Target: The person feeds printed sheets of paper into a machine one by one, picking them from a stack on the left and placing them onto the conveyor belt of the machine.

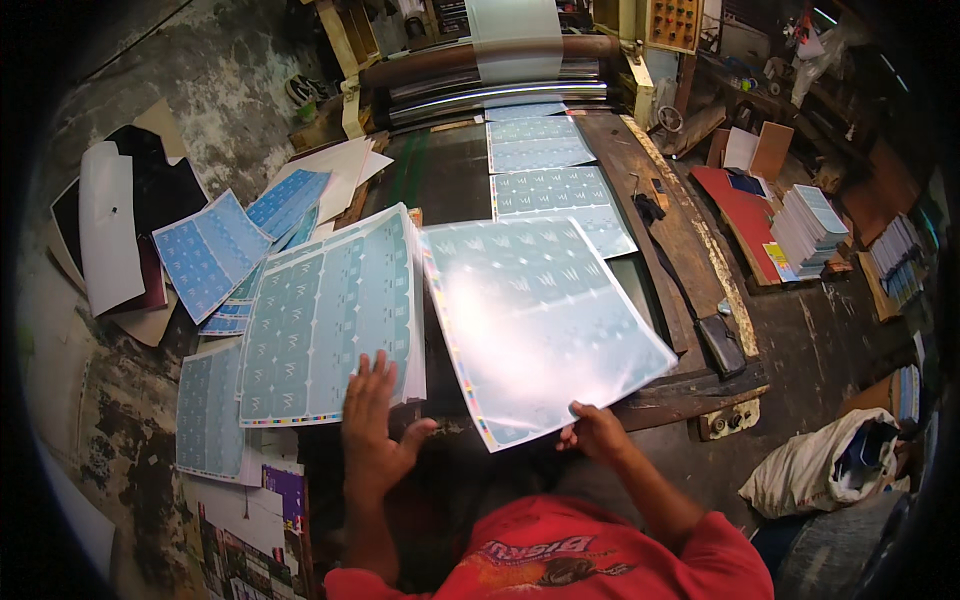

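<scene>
My right hand (597,432) pinches the near edge of a glossy printed sheet (545,325), thumb on top and fingers partly hidden below. Light glares off the sheet's middle. It tilts above the dark feed table, its left edge beside a thick stack of blue-green printed sheets (330,320). At that stack's lower right corner is my left hand (375,420), fingers extended and thumb spread, holding nothing; whether it touches the stack I cannot tell. Beyond, more printed sheets (555,200) lie in a line on the table toward the metal rollers (500,92).
Loose blue sheets (212,250) and a black-and-white pile (110,225) lie at left. Along the table's right side sits a dark pouch with a strap (720,345). Farther right are a bundle of cut prints (810,230) on a red board (735,220) and a white sack (820,465).
</scene>
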`<state>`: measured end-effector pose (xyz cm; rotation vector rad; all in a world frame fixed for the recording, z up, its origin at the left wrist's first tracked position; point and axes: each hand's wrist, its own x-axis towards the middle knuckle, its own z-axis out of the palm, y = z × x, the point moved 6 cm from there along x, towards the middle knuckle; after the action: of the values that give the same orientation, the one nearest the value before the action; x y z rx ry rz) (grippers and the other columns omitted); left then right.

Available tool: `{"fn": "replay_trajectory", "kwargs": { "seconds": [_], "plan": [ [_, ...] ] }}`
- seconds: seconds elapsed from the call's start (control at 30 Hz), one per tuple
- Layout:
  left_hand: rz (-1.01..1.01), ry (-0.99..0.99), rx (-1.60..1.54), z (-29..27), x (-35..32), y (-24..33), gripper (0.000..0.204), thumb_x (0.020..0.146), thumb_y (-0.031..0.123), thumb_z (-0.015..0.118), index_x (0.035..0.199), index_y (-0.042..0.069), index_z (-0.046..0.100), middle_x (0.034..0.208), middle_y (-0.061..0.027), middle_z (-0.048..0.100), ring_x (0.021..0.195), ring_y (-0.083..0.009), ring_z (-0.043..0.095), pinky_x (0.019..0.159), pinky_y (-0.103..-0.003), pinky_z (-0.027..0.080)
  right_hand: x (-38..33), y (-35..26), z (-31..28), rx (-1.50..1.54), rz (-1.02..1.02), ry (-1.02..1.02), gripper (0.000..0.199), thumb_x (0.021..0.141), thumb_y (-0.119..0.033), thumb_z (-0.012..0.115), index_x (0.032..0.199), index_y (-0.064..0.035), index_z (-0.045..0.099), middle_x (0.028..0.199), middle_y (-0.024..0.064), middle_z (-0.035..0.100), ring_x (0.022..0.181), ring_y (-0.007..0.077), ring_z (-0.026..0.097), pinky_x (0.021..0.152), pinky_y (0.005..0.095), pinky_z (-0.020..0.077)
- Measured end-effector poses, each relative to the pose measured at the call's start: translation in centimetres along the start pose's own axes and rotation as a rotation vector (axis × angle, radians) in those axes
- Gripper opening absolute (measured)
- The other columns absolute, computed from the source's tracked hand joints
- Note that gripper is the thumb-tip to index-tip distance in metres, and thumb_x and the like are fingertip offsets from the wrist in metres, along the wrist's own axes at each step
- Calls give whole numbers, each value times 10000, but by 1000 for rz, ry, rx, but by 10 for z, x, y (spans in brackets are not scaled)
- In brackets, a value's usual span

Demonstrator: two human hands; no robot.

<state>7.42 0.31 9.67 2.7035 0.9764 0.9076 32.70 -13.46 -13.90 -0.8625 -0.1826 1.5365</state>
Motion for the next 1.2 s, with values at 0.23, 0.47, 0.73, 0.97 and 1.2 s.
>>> {"fn": "replay_trajectory", "kwargs": {
  "seconds": [0.23,0.47,0.73,0.97,1.2],
  "plan": [
    [-174,94,0,16,-17,-37,441,873,314,695,1233,64,648,1254,-140,649,1258,-368,542,1071,-489,370,-17,46,-42,44,73,240,406,1021,-358,445,1171,17,487,967,206,663,699,220,602,768,463,564],
    [-260,-24,-308,-2,-16,-44,451,913,397,655,1201,50,669,1267,-130,650,1284,-315,539,1108,-458,341,41,10,-42,122,49,147,527,1037,-432,367,1194,55,496,1055,206,657,762,226,634,830,468,554],
    [-679,367,-952,5,-52,-106,401,999,287,568,1194,-60,619,1266,-167,623,1227,-267,552,1095,-373,365,103,-23,-42,167,-156,210,446,1015,-431,445,1180,-17,461,967,159,652,786,213,611,806,457,552],
    [-566,551,-605,-15,-43,-67,466,1032,356,471,1126,-61,655,1154,-175,665,1129,-291,601,1114,-419,335,102,-14,-31,224,-255,411,429,981,-407,509,1330,-195,378,1190,141,598,901,256,577,815,481,521],
    [123,-148,-341,2,-10,35,426,933,497,580,939,106,749,1007,-83,736,1170,-334,613,1152,-571,195,5,-45,84,-80,-176,-509,704,907,-518,601,1398,-52,408,1215,131,594,983,213,600,867,398,520]
  ]
}}
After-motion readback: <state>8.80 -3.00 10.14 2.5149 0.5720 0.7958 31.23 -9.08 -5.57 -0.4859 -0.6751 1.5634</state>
